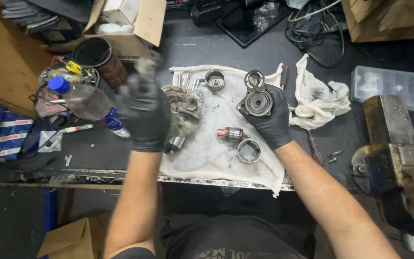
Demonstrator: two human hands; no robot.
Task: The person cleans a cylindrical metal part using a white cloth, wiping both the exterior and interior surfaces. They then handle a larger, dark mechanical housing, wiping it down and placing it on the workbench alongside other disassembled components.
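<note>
From the head view, the right hand (271,120) in a black glove grips a round metal housing (256,100) above a white cloth (216,153), its open face turned up toward the camera, long axis running away from the person. The left hand (142,112), blurred, clutches a dirty rag (184,111). A copper-ended armature (232,134) lies sideways on the cloth beside a ring (248,151), on the dark surface (216,45)

bench vise (398,163) right | plastic bottle (85,100) left | cardboard box (130,24) | clear container (394,87)
</note>
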